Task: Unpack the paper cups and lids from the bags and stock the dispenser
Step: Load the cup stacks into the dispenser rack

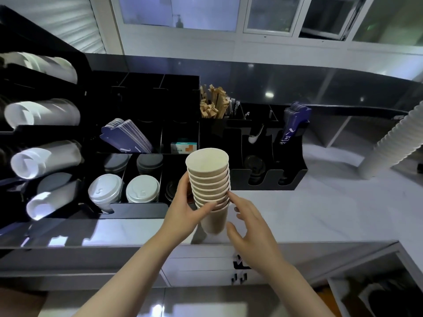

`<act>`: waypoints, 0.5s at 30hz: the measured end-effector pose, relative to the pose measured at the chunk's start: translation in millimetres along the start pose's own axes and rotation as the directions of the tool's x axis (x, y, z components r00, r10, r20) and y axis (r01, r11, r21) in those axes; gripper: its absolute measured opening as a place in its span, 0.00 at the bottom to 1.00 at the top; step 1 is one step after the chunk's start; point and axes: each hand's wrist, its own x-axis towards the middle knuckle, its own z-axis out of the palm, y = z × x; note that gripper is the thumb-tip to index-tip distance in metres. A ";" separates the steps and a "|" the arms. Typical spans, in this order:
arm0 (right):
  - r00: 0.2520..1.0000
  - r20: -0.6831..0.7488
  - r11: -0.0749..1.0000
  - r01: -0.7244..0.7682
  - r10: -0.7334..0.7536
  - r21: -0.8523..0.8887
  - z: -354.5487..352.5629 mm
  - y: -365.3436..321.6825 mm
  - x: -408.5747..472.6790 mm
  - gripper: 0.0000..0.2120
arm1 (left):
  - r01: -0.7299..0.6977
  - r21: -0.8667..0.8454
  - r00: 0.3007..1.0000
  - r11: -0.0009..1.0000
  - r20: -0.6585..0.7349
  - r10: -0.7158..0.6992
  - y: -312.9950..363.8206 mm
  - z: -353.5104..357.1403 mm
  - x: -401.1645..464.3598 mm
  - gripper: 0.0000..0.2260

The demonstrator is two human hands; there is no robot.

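A nested stack of beige paper cups (209,179) stands upside down above the counter's front edge. My left hand (183,209) grips the stack from the left, fingers curled round its lower part. My right hand (249,225) is beside the stack on the right with fingers spread, fingertips touching or nearly touching the rims. The black dispenser (41,133) at the left holds horizontal rows of white cups (43,113). White lids (105,191) and grey lids (143,188) fill the front compartments.
A black organiser (263,156) behind the stack holds wooden stirrers (215,104), dark blue sleeves (128,136) and black lids (254,165). A long row of white cups (393,143) leans at the right over the pale marble counter (332,213). Drawers lie below the counter.
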 end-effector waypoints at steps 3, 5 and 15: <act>0.995 -0.072 0.997 0.078 -0.076 0.029 -3.0 -8.7 5.3 0.29 | 0.012 -0.083 1.000 0.996 0.023 -0.010 8.5 -11.5 2.4 0.38; 0.992 -0.094 0.992 0.089 -0.081 0.088 -4.9 -18.4 9.4 0.30 | 0.025 -0.143 1.000 0.989 0.021 -0.023 15.1 -19.9 2.9 0.36; 0.985 0.115 0.898 0.064 -0.125 0.434 9.2 -86.7 36.7 0.38 | -0.042 -0.305 0.994 0.951 -0.114 0.008 51.0 -86.9 0.4 0.23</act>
